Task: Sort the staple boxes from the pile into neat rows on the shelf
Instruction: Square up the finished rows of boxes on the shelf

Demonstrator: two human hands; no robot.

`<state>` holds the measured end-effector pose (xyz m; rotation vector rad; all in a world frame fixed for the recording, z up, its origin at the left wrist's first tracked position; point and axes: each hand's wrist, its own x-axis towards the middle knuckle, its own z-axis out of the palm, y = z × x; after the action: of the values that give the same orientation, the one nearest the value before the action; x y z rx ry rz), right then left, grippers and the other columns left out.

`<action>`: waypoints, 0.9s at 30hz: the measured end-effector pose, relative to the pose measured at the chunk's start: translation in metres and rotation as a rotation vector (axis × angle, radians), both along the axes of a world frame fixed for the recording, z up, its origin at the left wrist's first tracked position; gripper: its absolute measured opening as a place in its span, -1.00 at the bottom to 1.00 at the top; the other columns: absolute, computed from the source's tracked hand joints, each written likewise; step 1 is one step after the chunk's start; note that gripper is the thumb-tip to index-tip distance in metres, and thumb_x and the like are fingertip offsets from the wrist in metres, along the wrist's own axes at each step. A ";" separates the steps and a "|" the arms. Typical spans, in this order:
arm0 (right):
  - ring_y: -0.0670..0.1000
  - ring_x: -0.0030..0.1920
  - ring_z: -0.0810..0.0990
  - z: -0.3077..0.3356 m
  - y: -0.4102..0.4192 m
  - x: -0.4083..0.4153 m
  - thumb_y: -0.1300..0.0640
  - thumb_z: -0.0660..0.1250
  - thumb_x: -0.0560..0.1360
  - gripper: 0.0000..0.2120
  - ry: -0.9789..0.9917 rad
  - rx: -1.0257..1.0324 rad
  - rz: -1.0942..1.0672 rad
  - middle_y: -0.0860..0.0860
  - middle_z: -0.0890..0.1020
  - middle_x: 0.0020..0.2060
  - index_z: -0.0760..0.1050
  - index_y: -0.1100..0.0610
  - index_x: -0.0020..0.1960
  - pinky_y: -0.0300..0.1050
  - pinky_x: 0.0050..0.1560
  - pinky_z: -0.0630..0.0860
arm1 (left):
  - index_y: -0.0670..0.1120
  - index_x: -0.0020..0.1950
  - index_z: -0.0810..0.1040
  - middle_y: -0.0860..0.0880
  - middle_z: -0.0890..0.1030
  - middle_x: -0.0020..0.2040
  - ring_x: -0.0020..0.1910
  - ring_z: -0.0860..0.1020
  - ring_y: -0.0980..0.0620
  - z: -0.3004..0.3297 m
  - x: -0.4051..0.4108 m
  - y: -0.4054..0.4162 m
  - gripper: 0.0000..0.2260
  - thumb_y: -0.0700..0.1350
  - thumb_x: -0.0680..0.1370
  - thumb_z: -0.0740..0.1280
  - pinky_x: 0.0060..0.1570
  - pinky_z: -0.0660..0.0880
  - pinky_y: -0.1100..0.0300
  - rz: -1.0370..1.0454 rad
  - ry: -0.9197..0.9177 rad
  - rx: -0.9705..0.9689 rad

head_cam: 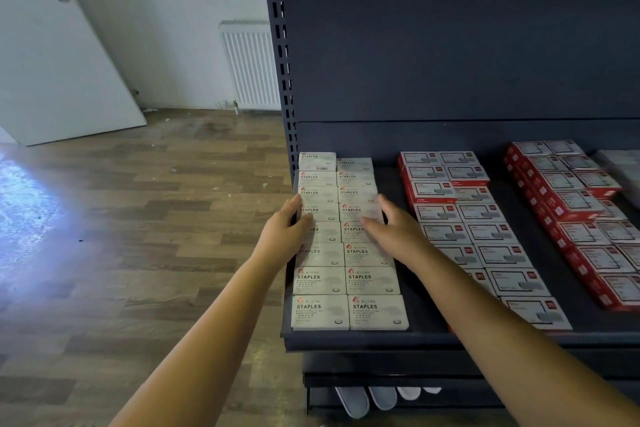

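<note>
White staple boxes (346, 239), two rows at dark shelf's (433, 336) left end: left hand (285, 229), right hand (391, 227) flat-fingered, squaring flanks. Next: nudge stragglers flush.

On the dark shelf (433, 326), white staple boxes (346, 281) lie in two neat columns at the left end. The left hand (287, 225) presses flat against their left edge, and the right hand (394, 225) rests with straight fingers on their right side. Red boxes (485, 232) sit in rows to the right.
</note>
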<state>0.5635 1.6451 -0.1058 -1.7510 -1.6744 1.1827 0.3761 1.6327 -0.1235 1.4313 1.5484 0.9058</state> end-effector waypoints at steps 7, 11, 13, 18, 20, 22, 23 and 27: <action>-0.10 0.06 0.54 -0.013 -0.025 0.003 0.05 0.22 0.55 -0.55 0.004 0.072 -0.019 -0.06 0.50 0.25 0.25 -0.05 0.42 -0.45 -0.32 0.44 | 0.00 0.33 0.44 0.26 0.43 0.06 0.10 0.46 0.19 0.001 0.004 -0.030 -0.69 -0.19 0.60 0.19 -0.15 0.31 0.53 0.028 0.200 0.114; -0.08 0.26 0.43 -0.008 -0.027 0.006 0.07 0.21 0.56 -0.44 0.084 0.054 -0.034 -0.10 0.40 0.34 0.10 -0.01 0.50 -0.30 0.07 0.36 | -0.02 0.38 0.40 0.34 0.43 -0.09 -0.15 0.42 0.29 0.001 0.004 -0.030 -0.65 -0.18 0.60 0.20 -0.19 0.30 0.55 0.082 0.100 0.043; -0.07 0.31 0.38 -0.008 -0.031 0.008 0.06 0.24 0.55 -0.40 0.072 0.038 -0.009 -0.08 0.36 0.37 0.06 0.00 0.51 -0.27 0.14 0.31 | 0.02 0.41 0.36 0.36 0.46 -0.01 -0.04 0.46 0.28 0.000 0.003 -0.033 -0.63 -0.18 0.60 0.20 -0.05 0.41 0.35 0.064 0.072 0.010; -0.06 0.42 0.22 -0.015 -0.055 0.010 0.00 0.27 0.53 -0.33 -0.064 0.110 0.048 -0.04 0.24 0.45 0.00 0.04 0.52 -0.17 0.36 0.22 | -0.01 0.49 0.20 0.20 0.29 0.38 0.41 0.15 0.26 -0.002 0.001 -0.056 -0.52 -0.16 0.60 0.23 0.23 0.11 0.44 -0.001 0.132 0.036; -0.09 0.46 0.11 -0.018 -0.067 0.011 -0.05 0.25 0.54 -0.35 -0.103 0.155 0.103 -0.05 0.15 0.48 0.04 0.03 0.52 -0.21 0.39 0.07 | -0.05 0.49 0.20 0.35 0.23 0.30 0.25 0.09 0.51 -0.005 -0.001 -0.068 -0.53 -0.15 0.59 0.23 0.14 0.04 0.63 -0.065 0.191 0.100; -0.13 0.48 -0.03 -0.020 -0.081 0.015 -0.10 0.22 0.54 -0.38 -0.172 0.149 0.172 -0.09 0.00 0.51 0.07 0.01 0.51 -0.23 0.39 -0.04 | -0.08 0.48 0.23 0.44 0.17 0.21 0.15 0.02 0.65 -0.009 -0.003 -0.080 -0.55 -0.14 0.59 0.23 0.02 -0.01 0.75 -0.133 0.245 0.141; -0.15 0.48 -0.08 -0.019 -0.088 0.017 -0.13 0.21 0.53 -0.38 -0.195 0.144 0.202 -0.12 -0.07 0.51 0.08 -0.01 0.50 -0.24 0.39 -0.07 | -0.08 0.48 0.23 0.45 0.12 0.21 0.17 -0.03 0.66 -0.008 -0.003 -0.087 -0.55 -0.12 0.60 0.23 0.02 -0.05 0.76 -0.175 0.272 0.160; -0.27 0.40 -0.15 -0.017 -0.111 0.024 -0.17 0.23 0.49 -0.34 -0.236 0.172 0.305 -0.19 -0.20 0.47 0.09 -0.04 0.50 -0.35 0.34 -0.12 | -0.03 0.49 0.20 0.29 0.01 0.43 0.45 -0.14 0.31 -0.013 -0.007 -0.104 -0.50 0.11 0.59 0.17 0.41 -0.07 0.41 -0.283 0.452 0.226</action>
<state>0.5879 1.5339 -0.1230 -1.6201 -2.1756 0.9442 0.3693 1.5291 -0.1367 2.0671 1.5343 0.6267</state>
